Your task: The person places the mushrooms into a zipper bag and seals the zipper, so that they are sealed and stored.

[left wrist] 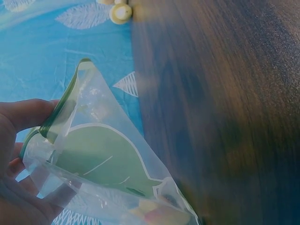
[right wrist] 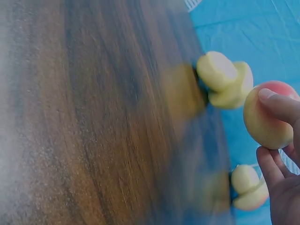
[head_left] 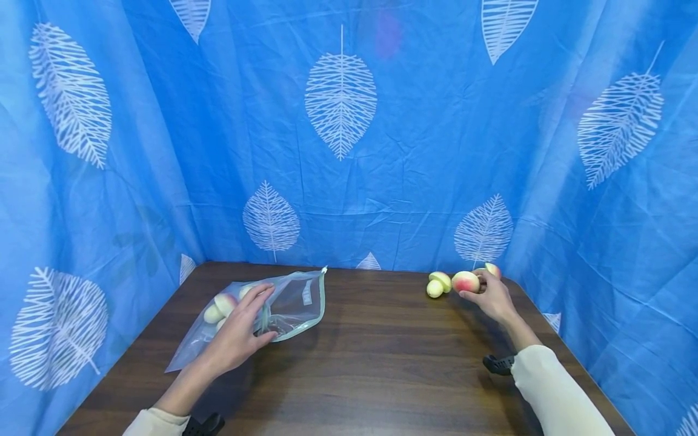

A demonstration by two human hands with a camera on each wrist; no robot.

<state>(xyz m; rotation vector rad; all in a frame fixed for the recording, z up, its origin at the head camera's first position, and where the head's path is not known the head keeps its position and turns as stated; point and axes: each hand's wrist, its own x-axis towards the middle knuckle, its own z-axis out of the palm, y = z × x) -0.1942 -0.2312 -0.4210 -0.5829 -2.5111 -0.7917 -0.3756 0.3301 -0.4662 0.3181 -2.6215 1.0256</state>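
In the head view, we see the left hand (head_left: 240, 333) covering part of the clear bag (head_left: 191, 345) and the pale fruit (head_left: 214, 313) inside, so we cannot count the pieces. A label (head_left: 307, 292) on the bag is too small for us to read. The right hand (head_left: 495, 301) partly hides the fruit pieces (head_left: 493, 270) behind it. The left sleeve (head_left: 152, 424) and right sleeve (head_left: 561, 393) run off the bottom edge. From the left wrist, we find the left hand cropped at left and the bagged fruit blurred by film. From the right wrist, the right hand is cropped, its thumb (right wrist: 281, 105) covering part of the red-and-yellow fruit (right wrist: 260, 119).
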